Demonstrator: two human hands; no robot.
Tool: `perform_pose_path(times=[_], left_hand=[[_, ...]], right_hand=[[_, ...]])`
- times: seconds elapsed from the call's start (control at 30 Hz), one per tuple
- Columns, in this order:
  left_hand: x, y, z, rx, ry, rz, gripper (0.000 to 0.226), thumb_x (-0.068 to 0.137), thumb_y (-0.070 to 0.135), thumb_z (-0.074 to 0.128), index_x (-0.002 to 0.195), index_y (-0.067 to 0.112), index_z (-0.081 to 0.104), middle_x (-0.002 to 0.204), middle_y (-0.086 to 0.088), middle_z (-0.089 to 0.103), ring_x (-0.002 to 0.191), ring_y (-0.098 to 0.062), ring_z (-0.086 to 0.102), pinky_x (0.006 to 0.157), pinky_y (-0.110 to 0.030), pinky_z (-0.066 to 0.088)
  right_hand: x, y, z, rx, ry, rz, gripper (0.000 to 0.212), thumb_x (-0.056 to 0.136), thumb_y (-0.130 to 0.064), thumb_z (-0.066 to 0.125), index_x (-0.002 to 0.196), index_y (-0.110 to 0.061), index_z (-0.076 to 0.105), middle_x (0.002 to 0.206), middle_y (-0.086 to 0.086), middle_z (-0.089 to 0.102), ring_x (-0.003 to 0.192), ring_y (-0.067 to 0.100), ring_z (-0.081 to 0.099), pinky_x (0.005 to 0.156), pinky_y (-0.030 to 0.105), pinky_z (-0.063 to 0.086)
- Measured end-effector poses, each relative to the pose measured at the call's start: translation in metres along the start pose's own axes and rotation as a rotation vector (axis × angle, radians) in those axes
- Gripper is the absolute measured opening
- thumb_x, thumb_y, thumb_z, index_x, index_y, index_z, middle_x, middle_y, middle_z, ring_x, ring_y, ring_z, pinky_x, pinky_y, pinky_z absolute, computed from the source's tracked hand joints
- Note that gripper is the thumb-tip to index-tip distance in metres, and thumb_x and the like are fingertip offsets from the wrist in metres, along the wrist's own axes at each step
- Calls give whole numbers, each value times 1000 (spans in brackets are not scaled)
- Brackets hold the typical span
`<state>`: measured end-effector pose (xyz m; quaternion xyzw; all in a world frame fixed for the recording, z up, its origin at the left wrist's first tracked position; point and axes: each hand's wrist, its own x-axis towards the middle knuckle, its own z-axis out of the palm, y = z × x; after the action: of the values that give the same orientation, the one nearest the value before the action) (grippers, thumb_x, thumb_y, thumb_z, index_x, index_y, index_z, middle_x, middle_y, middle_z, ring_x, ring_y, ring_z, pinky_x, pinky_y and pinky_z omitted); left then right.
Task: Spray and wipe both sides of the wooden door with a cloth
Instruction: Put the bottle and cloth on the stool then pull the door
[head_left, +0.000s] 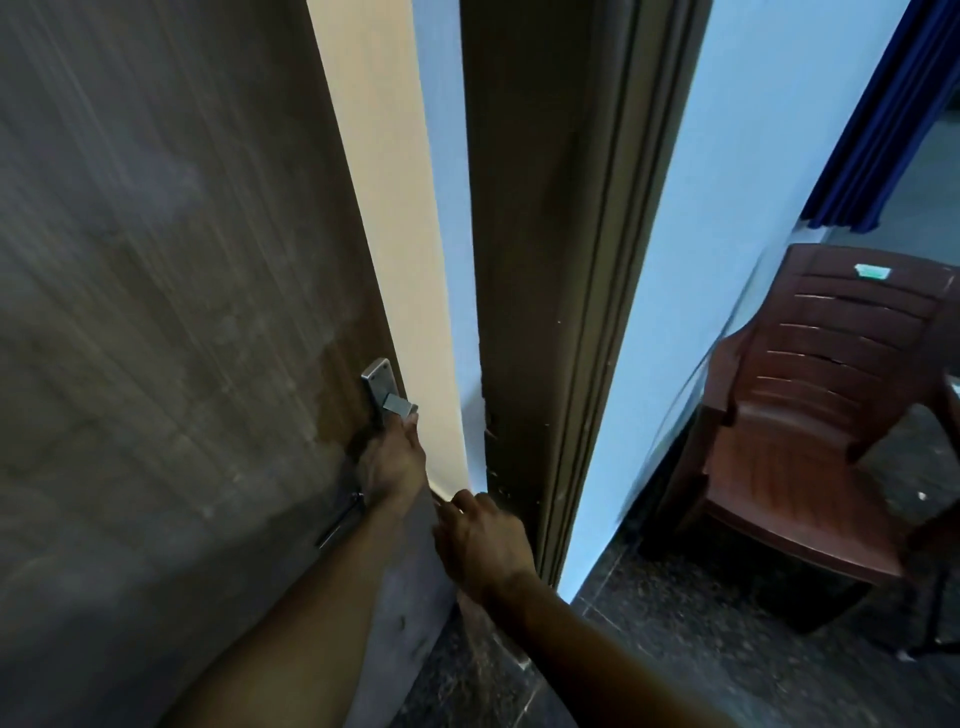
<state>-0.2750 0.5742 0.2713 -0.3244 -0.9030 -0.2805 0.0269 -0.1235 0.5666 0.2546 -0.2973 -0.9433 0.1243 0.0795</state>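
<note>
Door ajar, seen from the head camera. The wooden door (156, 312) fills the left half of the view. It stands partly open, so its pale edge (384, 208) faces us and a narrow gap separates it from the dark door frame (545, 260).

The left hand (392, 462) is clamped on the lever handle (400, 405), fingers wrapped round the metal bar. We read this grip as a way to control the swing and hold the leaf steady.

The right hand (480, 540) sits lower, at the foot of the visible pale edge, just beside the frame. Its fingers (460, 501) bend over that edge, but their tips are hidden. We therefore cannot tell whether they clamp the door or merely rest against it. A hand placed here would brace the leaf from the free side, or draw it round to expose the other face.

The near face shows dull streaks and patches. With the blur, we cannot say whether these are moisture or wood grain. We see neither a cloth nor a spray bottle in either hand, so we judge that this is a repositioning step and not a wiping one.

Context: a pale blue wall (701, 208) runs right of the frame. A brown plastic chair (821, 415) stands on the dark speckled floor (675, 649), well apart from the door, under a blue curtain (872, 130).
</note>
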Motion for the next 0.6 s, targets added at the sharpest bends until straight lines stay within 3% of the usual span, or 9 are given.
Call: perform_pose_path(times=[0.13, 0.23, 0.33, 0.4, 0.47, 0.6], left_hand=[[-38, 21, 0, 49, -35, 17, 40, 99, 39, 32, 117, 11, 53, 102, -15, 66, 94, -32, 62, 68, -32, 33], [-61, 34, 1, 78, -75, 25, 40, 99, 39, 32, 116, 11, 54, 102, -14, 66, 95, -30, 61, 69, -32, 32], [-80, 42, -1, 95, -103, 30, 39, 100, 39, 31, 116, 13, 54, 103, -11, 64, 98, -27, 59, 71, -29, 30], [-93, 46, -1, 61, -120, 43, 37, 100, 39, 31, 112, 13, 54, 102, -12, 63, 97, -27, 58, 70, -30, 30], [-103, 48, 0, 31, -131, 45, 37, 99, 40, 31, 110, 14, 55, 101, -13, 64, 96, -29, 58, 70, -33, 34], [-113, 49, 7, -8, -143, 48, 38, 98, 43, 31, 109, 15, 55, 105, -15, 65, 98, -36, 59, 76, -39, 42]], right_hand=[[-22, 19, 0, -16, 83, 26, 42, 99, -39, 52, 135, -18, 55, 139, 8, 53, 127, 30, 49, 94, 44, 52], [-45, 34, -2, -67, 134, 26, 44, 94, -39, 61, 132, -18, 59, 132, 5, 58, 118, 28, 56, 87, 40, 56], [-70, 47, -9, -65, 167, 12, 44, 95, -38, 56, 135, -19, 57, 128, 3, 59, 110, 26, 58, 83, 38, 55], [-88, 56, -17, -55, 149, -15, 45, 97, -34, 51, 139, -19, 53, 130, 4, 57, 113, 27, 56, 88, 40, 53], [-102, 65, -23, -59, 149, -36, 45, 98, -32, 49, 141, -19, 51, 131, 5, 56, 115, 29, 55, 91, 42, 51], [-116, 75, -25, -108, 230, -31, 45, 91, -34, 61, 135, -23, 59, 124, 2, 62, 105, 25, 63, 81, 37, 56]])
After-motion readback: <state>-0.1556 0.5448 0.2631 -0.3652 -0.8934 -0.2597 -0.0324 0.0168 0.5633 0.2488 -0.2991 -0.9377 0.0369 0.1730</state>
